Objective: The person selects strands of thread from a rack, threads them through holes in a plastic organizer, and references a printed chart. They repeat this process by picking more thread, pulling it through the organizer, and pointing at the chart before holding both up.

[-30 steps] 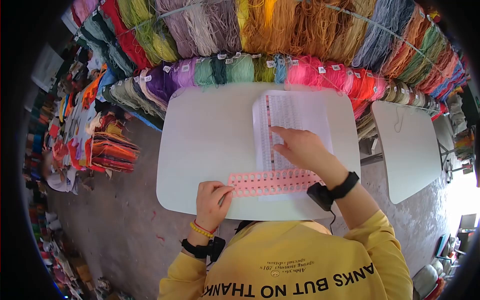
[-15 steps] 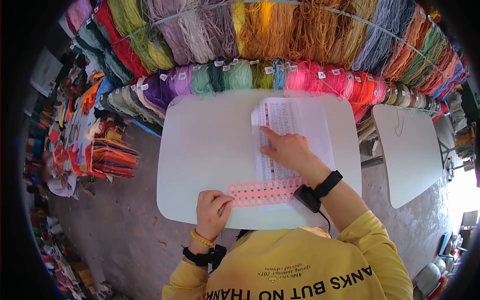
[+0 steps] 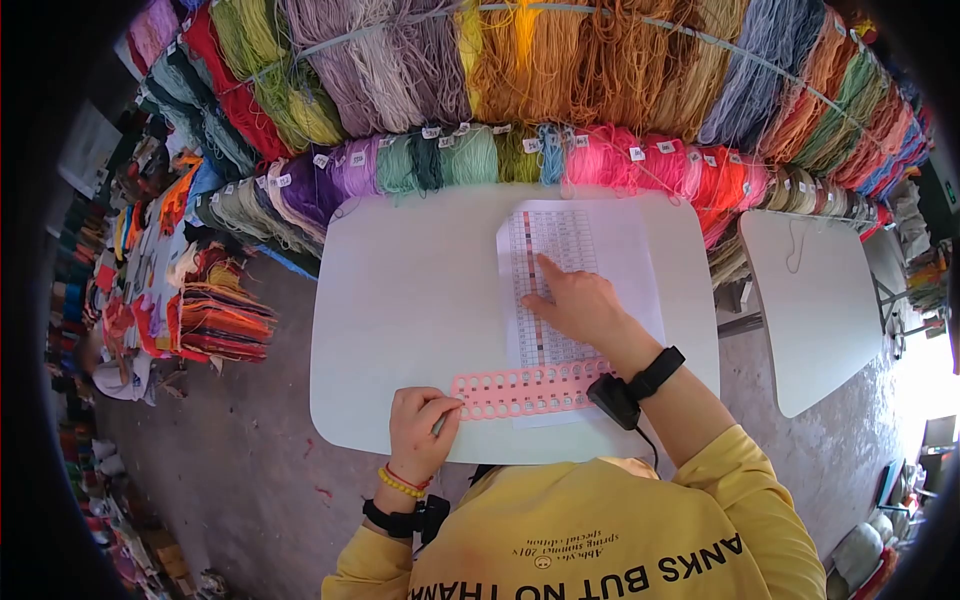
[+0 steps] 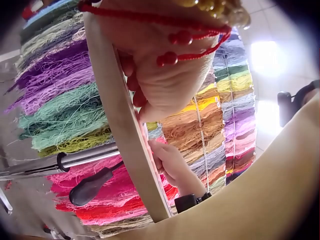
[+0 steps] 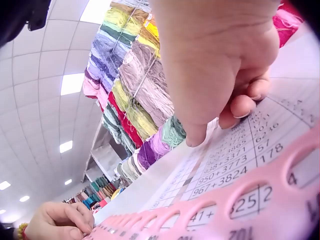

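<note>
My left hand (image 3: 422, 430) pinches the left end of a pink thread organizer card (image 3: 500, 394), a long strip with two rows of round holes. The card lies across the lower part of a printed paper chart (image 3: 625, 270) on the white table. Over the chart, my right hand (image 3: 580, 303) points with its index finger just right of a coloured column, thumb spread to the left. In the right wrist view, the other fingers (image 5: 242, 106) bend loosely above rows of printed numbers, holding nothing. The card's right end is hidden behind the right wrist's camera.
Labelled hanks of coloured thread (image 3: 470, 155) hang along the table's far edge, with more above. The white table (image 3: 400, 290) has rounded corners. A second white table (image 3: 815, 310) stands at the right. Stacked coloured threads (image 3: 225, 315) lie at the left.
My right index fingertip moved left to the chart's left edge, then back right past the coloured column. The left hand keeps its place at the card's end. The head view has shifted slightly.
</note>
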Tool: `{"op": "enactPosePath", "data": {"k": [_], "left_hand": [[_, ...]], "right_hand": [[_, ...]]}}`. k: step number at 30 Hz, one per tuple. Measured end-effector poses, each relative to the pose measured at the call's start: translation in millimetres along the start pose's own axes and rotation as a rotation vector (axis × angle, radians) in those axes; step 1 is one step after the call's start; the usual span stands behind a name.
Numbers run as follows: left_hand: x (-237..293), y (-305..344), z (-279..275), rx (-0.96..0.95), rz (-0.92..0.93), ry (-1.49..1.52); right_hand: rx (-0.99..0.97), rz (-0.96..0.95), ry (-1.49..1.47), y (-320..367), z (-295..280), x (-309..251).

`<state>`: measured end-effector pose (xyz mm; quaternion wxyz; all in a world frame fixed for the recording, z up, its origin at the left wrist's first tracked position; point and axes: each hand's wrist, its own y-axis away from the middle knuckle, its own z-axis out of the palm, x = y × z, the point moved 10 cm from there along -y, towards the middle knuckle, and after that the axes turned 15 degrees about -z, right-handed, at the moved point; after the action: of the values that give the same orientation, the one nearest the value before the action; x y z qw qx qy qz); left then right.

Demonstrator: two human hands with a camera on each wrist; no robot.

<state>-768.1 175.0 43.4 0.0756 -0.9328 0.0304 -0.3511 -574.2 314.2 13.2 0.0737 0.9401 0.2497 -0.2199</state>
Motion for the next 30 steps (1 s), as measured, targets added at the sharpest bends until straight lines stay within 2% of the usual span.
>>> {"op": "enactPosePath", "data": {"k": [14, 17, 23, 30], "left_hand": [[1, 2, -2, 0.024, 0.007, 0.003], [2, 3, -2, 0.029, 0.015, 0.004], [2, 3, -4, 0.046, 0.032, 0.019], [4, 4, -5, 0.049, 0.038, 0.015]], "right_hand": [[0.035, -0.011, -0.061, 2, -1, 7], [-0.1, 0.045, 0.024, 11, -6, 9], [-0.139, 0.105, 0.144, 30, -23, 24], [-0.099, 0.115, 0.071, 35, -18, 34]]}}
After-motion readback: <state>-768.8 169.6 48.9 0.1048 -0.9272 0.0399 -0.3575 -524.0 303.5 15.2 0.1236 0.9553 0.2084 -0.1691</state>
